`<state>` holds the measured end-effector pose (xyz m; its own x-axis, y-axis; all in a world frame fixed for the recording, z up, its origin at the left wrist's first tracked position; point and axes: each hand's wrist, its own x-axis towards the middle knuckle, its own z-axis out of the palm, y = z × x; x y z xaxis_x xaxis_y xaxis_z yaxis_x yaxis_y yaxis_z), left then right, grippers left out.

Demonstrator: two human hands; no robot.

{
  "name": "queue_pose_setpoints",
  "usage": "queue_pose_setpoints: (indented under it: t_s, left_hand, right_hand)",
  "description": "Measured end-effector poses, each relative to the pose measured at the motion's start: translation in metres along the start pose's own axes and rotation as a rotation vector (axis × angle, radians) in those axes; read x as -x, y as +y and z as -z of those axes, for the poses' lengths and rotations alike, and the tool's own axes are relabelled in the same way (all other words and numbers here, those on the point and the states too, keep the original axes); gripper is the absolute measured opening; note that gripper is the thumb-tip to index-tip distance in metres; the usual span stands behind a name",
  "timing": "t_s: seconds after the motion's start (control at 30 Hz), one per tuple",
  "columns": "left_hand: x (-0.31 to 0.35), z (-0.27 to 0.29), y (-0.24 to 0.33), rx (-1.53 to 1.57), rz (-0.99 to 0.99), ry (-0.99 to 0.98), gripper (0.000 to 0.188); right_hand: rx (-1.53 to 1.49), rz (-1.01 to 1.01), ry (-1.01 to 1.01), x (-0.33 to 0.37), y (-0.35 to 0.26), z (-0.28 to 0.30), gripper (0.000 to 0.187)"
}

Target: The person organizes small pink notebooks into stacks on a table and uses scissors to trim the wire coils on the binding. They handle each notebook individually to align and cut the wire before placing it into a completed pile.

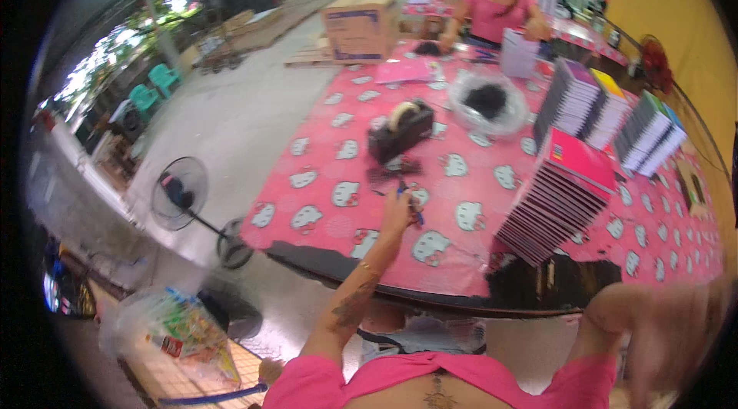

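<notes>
A slim blue pen (416, 213) is pinched in the left hand (397, 211) on the glossy pink bench (323, 171), near a blocky black tape dispenser (400, 131). The right hand (661, 324) is blurred; its grip cannot be told.

Tape dispenser (401, 129) just beyond hand, notebook stacks (555, 197) to its right, fan (181, 192) left, box (361, 24) far beyond.

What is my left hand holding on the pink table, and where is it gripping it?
The left hand grips a blue pen near its upper end, its tip toward the tablecloth. The right hand is too blurred to tell.
</notes>
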<state>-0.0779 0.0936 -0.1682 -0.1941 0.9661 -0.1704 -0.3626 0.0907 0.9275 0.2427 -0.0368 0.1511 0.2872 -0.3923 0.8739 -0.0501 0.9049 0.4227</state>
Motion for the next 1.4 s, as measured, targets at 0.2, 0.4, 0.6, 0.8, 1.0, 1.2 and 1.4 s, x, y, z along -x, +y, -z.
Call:
queue_pose_setpoints:
  t_s: [0.2, 0.4, 0.6, 0.8, 1.0, 1.2, 1.4]
  left_hand:
    - [0.090, -0.099, 0.074, -0.149, -0.260, -0.313, 0.031]
    - [0.116, -0.161, 0.089, -0.008, -0.262, -0.505, 0.036]
    - [0.120, -0.178, 0.081, 0.145, -0.094, -0.501, 0.037]
    - [0.122, -0.180, 0.077, 0.153, -0.037, -0.502, 0.038]
    - [0.122, -0.175, 0.076, -0.248, -0.316, -0.400, 0.040]
    - [0.132, -0.173, 0.076, -0.062, -0.207, -0.450, 0.041]
    - [0.136, -0.182, 0.079, 0.037, -0.040, -0.453, 0.040]
  right_hand:
    - [0.305, -0.885, -1.186, 0.027, 0.111, 0.054, 0.058]
    - [0.242, -0.739, -1.675, 0.088, 0.133, 0.067, 0.064]
    - [0.114, -0.833, -1.551, 0.094, 0.130, 0.065, 0.043]
    - [0.094, -0.814, -1.537, 0.096, 0.133, 0.067, 0.041]
    - [0.112, -0.820, -1.552, 0.096, 0.132, 0.066, 0.043]
    - [0.117, -0.847, -1.569, 0.096, 0.131, 0.063, 0.046]
    - [0.126, -0.879, -1.568, 0.093, 0.129, 0.063, 0.046]
